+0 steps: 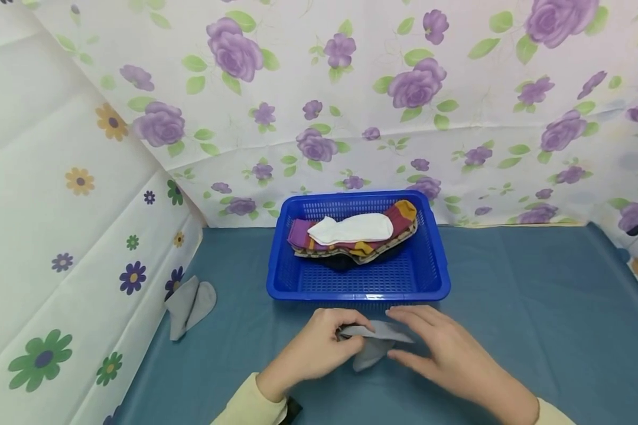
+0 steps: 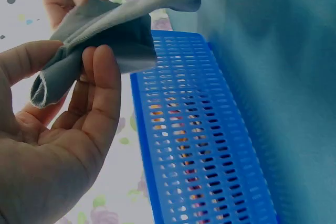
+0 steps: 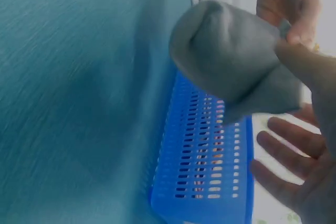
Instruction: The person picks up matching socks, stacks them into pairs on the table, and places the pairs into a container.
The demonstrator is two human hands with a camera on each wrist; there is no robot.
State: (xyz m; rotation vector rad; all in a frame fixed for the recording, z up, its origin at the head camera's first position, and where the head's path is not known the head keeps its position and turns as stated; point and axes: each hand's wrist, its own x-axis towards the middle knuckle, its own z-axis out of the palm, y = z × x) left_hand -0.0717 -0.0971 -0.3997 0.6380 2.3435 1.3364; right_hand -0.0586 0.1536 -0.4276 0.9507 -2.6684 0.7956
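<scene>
A grey sock (image 1: 373, 353) hangs in front of the basket, bent over on itself. My left hand (image 1: 331, 344) pinches its cuff end between thumb and fingers; the left wrist view shows the rolled opening of the grey cloth (image 2: 113, 32) at the thumb. On the other side, my right hand (image 1: 446, 354) is held beside the sock with fingers extended and thumb apart. In the right wrist view those fingers (image 3: 294, 156) are spread, and the thumb lies along the sock's edge. Another grey sock (image 1: 191, 307) lies folded on the table at the left.
A blue plastic basket (image 1: 276, 260) stands behind the hands against the flowered backdrop. Inside it lie a white sock (image 1: 353, 229), a maroon, purple and yellow sock (image 1: 402, 217) and darker ones beneath. Teal cloth (image 1: 521, 307) covers the table. A patterned sheet (image 1: 74, 224) rises at the left.
</scene>
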